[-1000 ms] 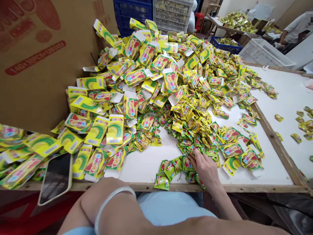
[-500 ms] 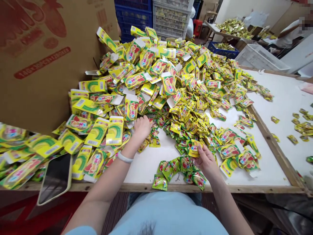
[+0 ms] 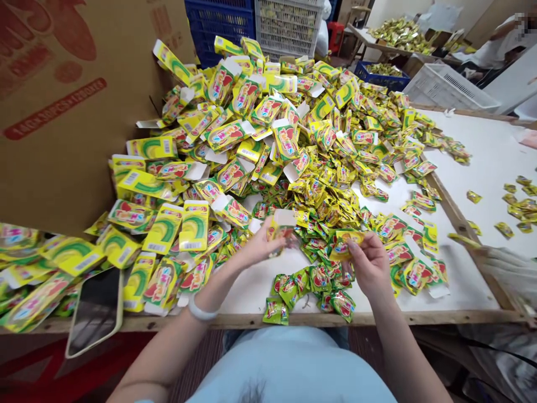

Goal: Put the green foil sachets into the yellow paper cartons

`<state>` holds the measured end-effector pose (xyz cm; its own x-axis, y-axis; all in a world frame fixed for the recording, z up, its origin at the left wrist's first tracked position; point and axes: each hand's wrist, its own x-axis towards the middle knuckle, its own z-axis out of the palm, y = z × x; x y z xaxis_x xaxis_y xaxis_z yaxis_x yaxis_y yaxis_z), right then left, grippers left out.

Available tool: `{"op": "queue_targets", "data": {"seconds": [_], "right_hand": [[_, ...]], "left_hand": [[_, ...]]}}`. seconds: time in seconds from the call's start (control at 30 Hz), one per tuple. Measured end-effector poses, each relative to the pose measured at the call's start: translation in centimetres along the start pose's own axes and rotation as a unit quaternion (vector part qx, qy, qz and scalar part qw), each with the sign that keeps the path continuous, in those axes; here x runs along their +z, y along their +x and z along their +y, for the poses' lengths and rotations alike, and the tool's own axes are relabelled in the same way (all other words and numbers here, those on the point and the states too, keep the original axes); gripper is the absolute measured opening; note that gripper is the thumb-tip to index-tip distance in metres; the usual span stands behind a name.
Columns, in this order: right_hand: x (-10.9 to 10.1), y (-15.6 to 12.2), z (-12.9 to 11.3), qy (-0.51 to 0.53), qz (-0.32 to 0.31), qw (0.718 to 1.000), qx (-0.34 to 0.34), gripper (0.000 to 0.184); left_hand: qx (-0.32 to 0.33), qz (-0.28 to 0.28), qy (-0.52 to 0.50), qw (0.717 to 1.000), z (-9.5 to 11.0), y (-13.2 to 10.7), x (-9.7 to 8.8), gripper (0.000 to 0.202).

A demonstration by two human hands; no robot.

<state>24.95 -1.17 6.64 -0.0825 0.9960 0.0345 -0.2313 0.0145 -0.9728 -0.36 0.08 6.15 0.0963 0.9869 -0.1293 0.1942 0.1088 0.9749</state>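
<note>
My left hand (image 3: 262,246) is closed around a small yellow carton (image 3: 282,226) with its white flap open, lifted just above the table. My right hand (image 3: 369,260) pinches a bunch of yellow-green sachets (image 3: 344,242) at about the same height, a little to the right of the carton. Below both hands a small cluster of green sachets (image 3: 308,291) lies near the table's front edge. A big heap of flat yellow cartons (image 3: 210,145) and loose sachets (image 3: 335,184) covers the white table (image 3: 251,285) behind.
A phone (image 3: 96,310) lies at the front left edge. A large brown cardboard box (image 3: 62,112) stands on the left. Blue and white crates (image 3: 268,22) stand behind the heap. A second white table (image 3: 490,162) with scattered sachets is on the right, where another person's gloved hand (image 3: 503,266) shows.
My left hand pulled back from the heap with a carton in it. My right hand lifted a bunch of sachets off the table. The two hands moved closer together.
</note>
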Motion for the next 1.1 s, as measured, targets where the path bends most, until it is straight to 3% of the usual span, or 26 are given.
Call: {"op": "queue_targets", "data": {"seconds": [0.07,0.13,0.27,0.33,0.5,0.63,0.77,0.83,0.97,1.1], "right_hand": [[1.2,0.4,-0.6,-0.057,0.017,0.995,-0.074,0.024],[2.7,0.6,-0.8,-0.126,0.024,0.98,-0.149,0.033],[4.5,0.6,-1.3,-0.265,-0.055,0.903,-0.335,0.025],[4.4,0.6,-2.0,-0.318,-0.106,0.865,-0.373,0.019],[2.6,0.6,-4.0,-0.382,-0.202,0.849,-0.304,0.008],[1.7,0.3,-4.3,-0.408,-0.244,0.845,-0.245,0.007],[2.2,0.2,-4.5,-0.449,-0.316,0.806,-0.22,0.017],[2.3,0.3,-4.8,-0.424,-0.33,0.818,-0.205,0.016],[1.4,0.4,-4.7,-0.336,-0.324,0.875,-0.127,0.011],[0.4,-0.5,-3.7,-0.355,-0.349,0.858,-0.124,0.022]], "left_hand": [[-0.036,-0.1,-0.093,0.99,0.6,-1.5,1.6,0.041],[-0.063,-0.162,-0.144,0.974,1.0,-2.7,3.0,0.042],[-0.086,-0.198,-0.208,0.954,1.2,-4.0,4.0,0.049],[-0.085,-0.193,-0.204,0.956,1.2,-4.3,3.9,0.048],[-0.052,-0.221,-0.187,0.956,1.4,-4.6,3.5,0.046],[-0.068,-0.222,-0.169,0.958,1.7,-4.7,4.2,0.044],[-0.08,-0.248,-0.122,0.958,1.6,-4.6,4.7,0.031],[-0.087,-0.273,-0.128,0.949,1.5,-4.5,4.5,0.027],[-0.102,-0.31,-0.15,0.933,1.3,-4.6,4.1,0.027],[-0.089,-0.32,-0.103,0.938,0.4,-5.1,4.5,0.024]]}}
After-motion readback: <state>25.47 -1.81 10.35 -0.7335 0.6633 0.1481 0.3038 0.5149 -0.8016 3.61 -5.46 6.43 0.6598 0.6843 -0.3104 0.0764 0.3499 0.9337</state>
